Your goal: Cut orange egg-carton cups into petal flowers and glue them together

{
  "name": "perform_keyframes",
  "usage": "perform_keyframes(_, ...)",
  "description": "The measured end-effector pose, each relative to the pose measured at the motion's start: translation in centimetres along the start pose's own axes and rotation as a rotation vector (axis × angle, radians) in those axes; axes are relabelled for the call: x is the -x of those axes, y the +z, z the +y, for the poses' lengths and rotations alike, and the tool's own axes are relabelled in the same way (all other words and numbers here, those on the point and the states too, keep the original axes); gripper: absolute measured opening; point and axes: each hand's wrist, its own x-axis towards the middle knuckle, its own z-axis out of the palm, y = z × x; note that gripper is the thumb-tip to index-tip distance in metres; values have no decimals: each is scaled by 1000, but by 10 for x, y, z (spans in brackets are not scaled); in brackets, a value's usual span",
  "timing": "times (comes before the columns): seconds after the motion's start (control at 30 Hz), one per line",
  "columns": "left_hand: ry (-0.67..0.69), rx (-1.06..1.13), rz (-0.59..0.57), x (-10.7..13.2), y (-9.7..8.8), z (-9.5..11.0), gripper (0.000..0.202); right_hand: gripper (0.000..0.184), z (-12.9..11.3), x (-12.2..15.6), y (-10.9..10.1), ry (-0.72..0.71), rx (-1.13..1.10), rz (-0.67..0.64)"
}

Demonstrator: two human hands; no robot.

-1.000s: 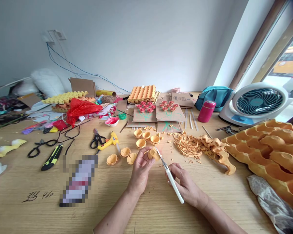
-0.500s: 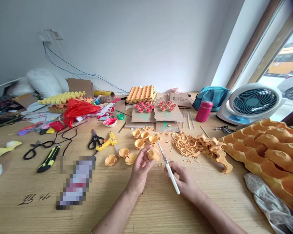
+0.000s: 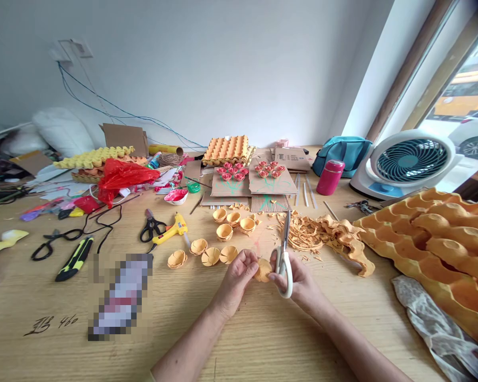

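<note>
Cup (image 3: 262, 270) of orange pulp, held low over the worktop (image 3: 183, 318), is between my two hands: the left (image 3: 239, 276) pinches one edge, thumb closed against fingers; the right (image 3: 299, 280) is curled around the scissors (image 3: 286, 236), its fingertips at the opposite edge, whether gripping or merely touching I cannot tell. Pulp this thin might crease or tear if I squeezed too hard, and a careless turn of my loaded right hand might poke it with the handle. Ahead of my left are more cups (image 3: 224, 232); beyond the blades lie scraps (image 3: 302, 233), both hampering a forward reach. Rightward, an egg tray (image 3: 386, 241) blocks sideways room.
</note>
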Motion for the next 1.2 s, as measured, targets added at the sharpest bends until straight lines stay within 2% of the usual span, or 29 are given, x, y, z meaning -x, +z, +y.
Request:
perform_keyframes(0.17,-84,62,22,-1,-6,-1,32,40,6,1,-1,36,13,-33)
perform_keyframes(0.27,-85,-10,-28,-2,-7,-1,38,41,9,0,-4,28,-2,-11)
perform_keyframes(0.4,-67,-123,-49,-3,-6,1,28,35,7,-1,-6,-10,57,17)
perform_keyframes(0.57,-57,-161,21,-5,-7,1,28,19,5,-2,-7,-38,329,70)
perform_keyframes(0.73,27,-157,97,-7,-11,0,28,17,4,1,-12,-115,523,103)
perform_keyframes(0.97,135,-214,214,-6,-13,6,24,17,-7,4,-15,-259,874,-101)
perform_keyframes(1.07,168,-233,265,-7,-15,6,23,13,-7,4,-15,-298,1013,-119)
perform_keyframes(1.2,142,-127,236,-8,-18,2,26,10,-5,4,-16,-307,1122,-104)
